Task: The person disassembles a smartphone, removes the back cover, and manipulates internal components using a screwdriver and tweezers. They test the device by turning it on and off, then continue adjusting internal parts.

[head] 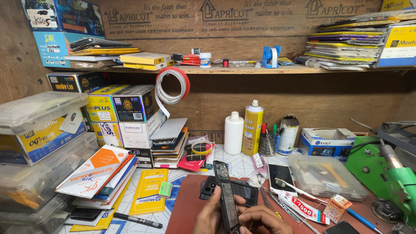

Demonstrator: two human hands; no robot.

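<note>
Your left hand (211, 216) and right hand (264, 219) pinch the opened phone (227, 197) upright at the tabletop's (242, 167) near edge, fingers pressed to its sides. You're inspecting its exposed board, I judge; next calls for a steady grip.

both hands (236, 219) cut off below, phone (227, 197) bottom hidden

Black phone frame (227, 195); yellow spray can (252, 128); white bottle (234, 133); green stand (381, 171); red-brown mat (186, 206).
</note>
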